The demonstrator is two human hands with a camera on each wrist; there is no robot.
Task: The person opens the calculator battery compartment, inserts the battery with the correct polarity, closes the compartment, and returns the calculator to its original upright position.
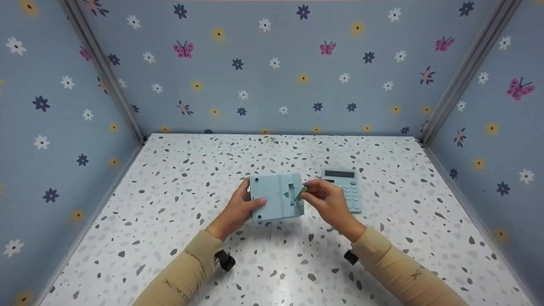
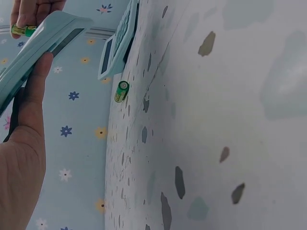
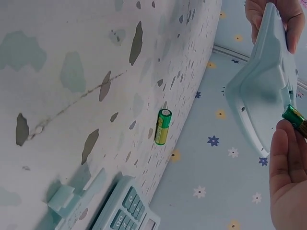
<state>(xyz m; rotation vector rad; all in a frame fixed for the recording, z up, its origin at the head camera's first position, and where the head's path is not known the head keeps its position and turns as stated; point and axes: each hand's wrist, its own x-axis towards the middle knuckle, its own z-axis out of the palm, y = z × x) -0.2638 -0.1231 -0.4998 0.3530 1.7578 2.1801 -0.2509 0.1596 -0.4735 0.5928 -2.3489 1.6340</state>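
Observation:
My left hand (image 1: 236, 209) grips a light blue calculator (image 1: 272, 199) by its left side, thumb across the back. The calculator is held above the table, underside up, with an uncovered battery slot (image 1: 291, 194) near its right end. Between thumb and fingertips, my right hand (image 1: 333, 206) pinches a green battery (image 1: 302, 193) at that slot's right edge; the battery is tilted. In the right wrist view the battery's end (image 3: 290, 114) shows close to the casing. Another green battery (image 3: 163, 127) lies on the table.
A second light blue calculator (image 1: 354, 196) lies keys up behind my right hand, partly covered by it. A small light blue plastic cover (image 3: 79, 199) lies beside it. The speckled table (image 1: 178, 170) meets flowered panels (image 1: 272, 85) at the back and sides.

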